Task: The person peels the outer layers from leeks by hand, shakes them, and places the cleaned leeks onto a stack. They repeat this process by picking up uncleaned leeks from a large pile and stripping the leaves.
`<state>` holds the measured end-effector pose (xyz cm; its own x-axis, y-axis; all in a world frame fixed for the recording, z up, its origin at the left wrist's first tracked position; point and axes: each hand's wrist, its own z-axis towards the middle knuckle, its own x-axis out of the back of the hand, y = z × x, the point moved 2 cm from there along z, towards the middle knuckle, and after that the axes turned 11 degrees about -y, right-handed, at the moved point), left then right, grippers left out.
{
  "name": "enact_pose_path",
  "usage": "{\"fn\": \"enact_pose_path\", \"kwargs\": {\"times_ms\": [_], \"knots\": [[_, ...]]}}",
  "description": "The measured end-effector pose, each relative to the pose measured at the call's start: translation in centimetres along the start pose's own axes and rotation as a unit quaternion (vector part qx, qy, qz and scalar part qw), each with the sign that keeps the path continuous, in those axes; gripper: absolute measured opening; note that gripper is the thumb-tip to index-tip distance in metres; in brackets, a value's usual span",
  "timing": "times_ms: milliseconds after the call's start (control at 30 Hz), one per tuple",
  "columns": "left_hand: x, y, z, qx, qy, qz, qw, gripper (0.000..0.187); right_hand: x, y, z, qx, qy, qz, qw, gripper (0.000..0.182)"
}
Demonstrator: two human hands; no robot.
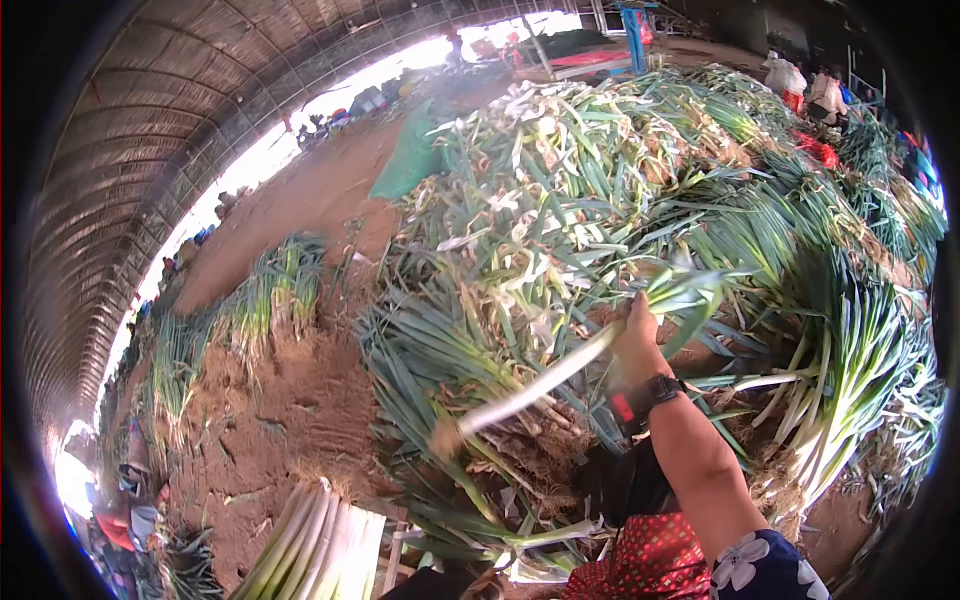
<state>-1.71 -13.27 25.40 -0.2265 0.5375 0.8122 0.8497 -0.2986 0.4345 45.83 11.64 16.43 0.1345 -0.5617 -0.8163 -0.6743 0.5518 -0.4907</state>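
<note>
Shed with a curved, ribbed roof [130, 150] overhead and a brown earth floor [300, 400] below. My right hand [638, 335] was out in front of me, fingers closed around a long leek with a white shank and green leaves [545, 381], gripping it close to where the leaves began. The leek slanted over the near part of the heap: leaves past my fist toward the right, shank running down to the left, its tan root end blurred. A black wristwatch [661, 389] sat on that wrist; a dark blue sleeve with white flowers [772, 568] covered the arm higher up. My left hand was out of view; could not tell how its fingers stood.

Ahead, a broad, tangled heap of green-and-white leeks [560, 190]. Right of my forearm, a sheaf of pale-stemmed leeks with bright green leaves [845, 385], roots toward me. Low on the left, a cluster of thick pale leek stems [315, 545], roots uppermost. Farther off, a row of green leeks [270, 285] on the earth. Left of the heap, a crumpled green sheet [408, 155]. Red cloth with pale dots [655, 560] showed beside my forearm.
</note>
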Motion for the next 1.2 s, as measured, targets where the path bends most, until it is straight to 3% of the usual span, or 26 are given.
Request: {"fn": "enact_pose_path", "kwargs": {"times_ms": [33, 67, 133, 167, 233, 300, 367, 400, 433, 467, 533, 600, 633, 667, 700, 733, 767, 800, 833, 900, 933, 1000, 1067, 1133, 1167, 1200], "knots": [[-0.9, -2.4, 1.5, 0.024, -0.048, 0.072, 0.996, 0.040, -0.7, 0.1, -1.5, 0.001, 0.015, -0.030, 0.999, 0.034], [-2.0, -4.6, 3.0, 0.039, -0.105, 0.141, 0.984, 0.042, -0.3, 1.3, -1.7, -0.012, -0.082, 0.042, 0.996, 0.037], [-3.2, -7.7, 5.7, 0.035, -0.192, 0.257, 0.946, 0.046, -1.6, 2.6, -4.2, -0.057, -0.194, 0.039, 0.978, 0.039], [-2.7, -7.6, 7.0, 0.011, -0.186, 0.292, 0.938, 0.049, -2.4, 2.9, -5.8, -0.084, -0.200, 0.044, 0.975, 0.040], [-0.6, -5.8, 9.1, -0.059, -0.060, 0.293, 0.952, 0.053, -3.5, 3.7, -9.7, -0.122, -0.224, 0.042, 0.966, 0.043], [3.5, 0.6, 12.3, -0.059, 0.119, 0.127, 0.983, 0.068, -3.9, 4.9, -12.9, -0.150, -0.282, 0.013, 0.948, 0.046], [3.6, 1.2, 15.9, -0.192, 0.198, -0.036, 0.961, 0.092, -3.9, 5.3, -17.1, -0.240, -0.351, -0.005, 0.905, 0.045], [2.3, 0.7, 18.1, -0.288, 0.206, -0.319, 0.879, 0.093, -4.0, 5.7, -19.0, -0.285, -0.392, -0.011, 0.875, 0.045], [2.7, 1.8, 18.5, -0.277, 0.209, -0.315, 0.883, 0.093, -2.6, 7.8, -20.2, -0.344, -0.385, -0.021, 0.856, 0.044], [3.8, 3.0, 19.2, -0.267, 0.231, -0.493, 0.795, 0.078, -1.4, 9.5, -21.2, -0.400, -0.378, -0.032, 0.834, 0.042], [5.2, 4.5, 20.0, -0.219, 0.253, -0.782, 0.526, 0.052, -2.2, 7.7, -23.5, -0.441, -0.412, -0.104, 0.790, 0.039], [6.3, 3.3, 19.0, -0.188, 0.328, -0.785, 0.491, 0.048, -3.0, 7.1, -24.3, -0.386, -0.566, -0.275, 0.674, 0.033], [6.8, 2.6, 18.5, -0.179, 0.353, -0.776, 0.491, 0.050, -3.9, 5.8, -24.2, -0.334, -0.576, -0.365, 0.651, 0.021], [7.4, 1.9, 17.7, -0.169, 0.378, -0.766, 0.491, 0.052, -2.8, 6.7, -23.4, -0.241, -0.598, -0.337, 0.686, 0.020], [7.8, 1.0, 16.8, -0.157, 0.389, -0.760, 0.496, 0.052, -3.2, 6.8, -22.9, -0.054, -0.605, -0.374, 0.701, 0.021], [8.3, 0.3, 15.9, -0.173, 0.389, -0.725, 0.541, 0.054, -3.2, 6.8, -22.4, -0.067, -0.608, -0.366, 0.701, 0.021], [8.9, -0.1, 15.2, -0.191, 0.383, -0.689, 0.585, 0.057, -4.8, 5.2, -22.4, 0.104, -0.624, -0.440, 0.638, 0.025], [9.4, -0.2, 14.4, -0.186, 0.387, -0.686, 0.587, 0.057, -5.6, 4.3, -22.6, 0.273, -0.612, -0.499, 0.550, 0.030], [10.0, 0.3, 13.5, -0.196, 0.363, -0.680, 0.606, 0.058, -5.5, 4.6, -22.4, 0.269, -0.613, -0.498, 0.552, 0.030], [10.9, 1.2, 12.3, -0.219, 0.336, -0.669, 0.625, 0.061, -4.8, 5.4, -22.5, 0.344, -0.636, -0.537, 0.434, 0.036], [11.3, 1.4, 12.0, -0.218, 0.335, -0.671, 0.625, 0.061, -4.5, 5.7, -22.5, 0.343, -0.636, -0.539, 0.433, 0.036], [12.3, 2.6, 11.3, -0.292, 0.294, -0.654, 0.633, 0.062, -3.8, 7.2, -22.9, -0.190, -0.747, -0.458, 0.442, 0.043], [11.8, 4.0, 11.2, -0.285, 0.310, -0.632, 0.650, 0.061, -3.9, 7.1, -24.2, -0.174, -0.736, -0.460, 0.465, 0.041], [9.8, 5.1, 12.1, -0.273, 0.216, -0.508, 0.788, 0.047, -4.0, 7.1, -25.1, -0.162, -0.777, -0.374, 0.479, 0.041], [9.1, 4.5, 12.5, -0.271, 0.219, -0.509, 0.787, 0.047, -4.8, 6.5, -25.3, -0.113, -0.781, -0.433, 0.436, 0.038], [8.6, 3.7, 13.1, -0.291, 0.223, -0.517, 0.774, 0.041, -4.8, 6.7, -25.3, -0.113, -0.781, -0.434, 0.435, 0.038]]}}
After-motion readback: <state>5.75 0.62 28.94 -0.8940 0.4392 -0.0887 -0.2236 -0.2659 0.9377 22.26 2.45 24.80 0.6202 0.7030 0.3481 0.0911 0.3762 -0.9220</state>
